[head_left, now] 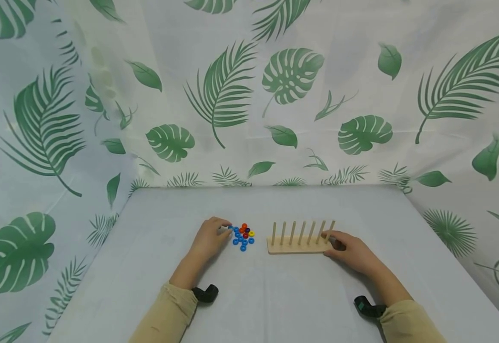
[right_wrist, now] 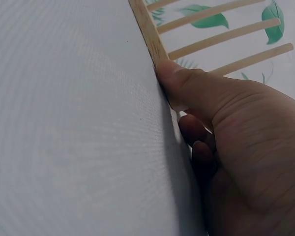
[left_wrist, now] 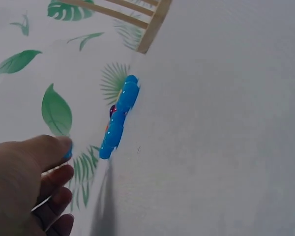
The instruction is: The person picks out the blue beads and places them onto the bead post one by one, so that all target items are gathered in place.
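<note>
My left hand [head_left: 209, 238] pinches a small blue ring bead [left_wrist: 68, 153] between thumb and fingertips, at the left edge of a loose group of beads. The group holds several blue beads [left_wrist: 116, 129], a few red and orange ones, a dark purple one and a yellow bead [head_left: 251, 234]. To their right stands a wooden peg board [head_left: 296, 248] with a row of upright pegs and no beads on them. My right hand [head_left: 352, 252] grips the board's right end, thumb [right_wrist: 174, 81] on the front edge; its other fingers are partly hidden behind.
A white cloth [head_left: 266, 295] covers the table. Behind and at the sides hang white sheets printed with green leaves [head_left: 292, 76]. A black wrist camera [head_left: 206, 294] sits on the left wrist, and another black camera [head_left: 368, 307] on the right.
</note>
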Motion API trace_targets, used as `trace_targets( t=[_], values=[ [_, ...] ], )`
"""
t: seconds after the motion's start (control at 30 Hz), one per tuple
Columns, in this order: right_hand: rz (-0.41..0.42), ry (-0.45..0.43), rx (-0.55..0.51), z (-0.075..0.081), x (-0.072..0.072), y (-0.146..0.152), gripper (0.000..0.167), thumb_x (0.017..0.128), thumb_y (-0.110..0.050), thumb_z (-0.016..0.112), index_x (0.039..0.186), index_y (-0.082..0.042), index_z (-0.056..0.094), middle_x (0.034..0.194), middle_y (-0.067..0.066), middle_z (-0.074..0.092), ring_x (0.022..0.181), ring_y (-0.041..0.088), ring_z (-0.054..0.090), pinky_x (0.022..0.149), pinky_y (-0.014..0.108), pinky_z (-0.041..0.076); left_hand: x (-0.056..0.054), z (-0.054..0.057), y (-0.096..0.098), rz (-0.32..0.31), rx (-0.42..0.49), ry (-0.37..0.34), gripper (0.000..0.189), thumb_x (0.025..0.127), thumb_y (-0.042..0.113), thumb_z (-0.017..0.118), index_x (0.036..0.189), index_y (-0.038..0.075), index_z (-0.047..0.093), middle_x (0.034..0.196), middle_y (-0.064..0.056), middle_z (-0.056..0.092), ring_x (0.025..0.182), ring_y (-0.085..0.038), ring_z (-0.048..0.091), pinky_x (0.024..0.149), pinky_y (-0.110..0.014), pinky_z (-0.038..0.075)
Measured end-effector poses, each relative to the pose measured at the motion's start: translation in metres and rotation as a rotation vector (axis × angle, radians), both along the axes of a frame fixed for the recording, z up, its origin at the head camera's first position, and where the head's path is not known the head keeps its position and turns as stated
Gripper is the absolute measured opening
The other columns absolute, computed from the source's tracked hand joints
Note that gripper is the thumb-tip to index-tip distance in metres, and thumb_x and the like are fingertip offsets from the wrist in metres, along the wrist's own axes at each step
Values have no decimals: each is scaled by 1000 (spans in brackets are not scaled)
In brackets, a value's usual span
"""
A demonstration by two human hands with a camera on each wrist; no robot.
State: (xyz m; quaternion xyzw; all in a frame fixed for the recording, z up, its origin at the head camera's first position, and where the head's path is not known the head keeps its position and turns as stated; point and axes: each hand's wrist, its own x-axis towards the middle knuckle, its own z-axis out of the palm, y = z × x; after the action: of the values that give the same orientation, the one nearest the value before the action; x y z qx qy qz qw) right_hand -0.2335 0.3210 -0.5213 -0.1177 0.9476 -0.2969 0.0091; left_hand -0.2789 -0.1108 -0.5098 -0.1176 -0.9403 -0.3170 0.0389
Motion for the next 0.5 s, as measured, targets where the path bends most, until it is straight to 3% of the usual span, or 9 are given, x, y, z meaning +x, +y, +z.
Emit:
trace_targets(
  t=[0.2,0.5],
  values=[
    [16,19,5,-1,0,2,52,87,-48,72,132,-24,61,87,-4,55,76,13,47,67,30,39,-6,25,6,-47,8,32,27,98,34,63,118,17,70,122,-3,65,117,-23,58,100,-42,49],
    [16,31,13,-2,0,3,52,86,-48,72,132,-25,61,89,-5,59,77,11,49,68,30,41,-5,78,28,-158,22,98,28,97,38,63,117,21,70,123,2,65,114,-19,59,98,-41,50]
  ],
)
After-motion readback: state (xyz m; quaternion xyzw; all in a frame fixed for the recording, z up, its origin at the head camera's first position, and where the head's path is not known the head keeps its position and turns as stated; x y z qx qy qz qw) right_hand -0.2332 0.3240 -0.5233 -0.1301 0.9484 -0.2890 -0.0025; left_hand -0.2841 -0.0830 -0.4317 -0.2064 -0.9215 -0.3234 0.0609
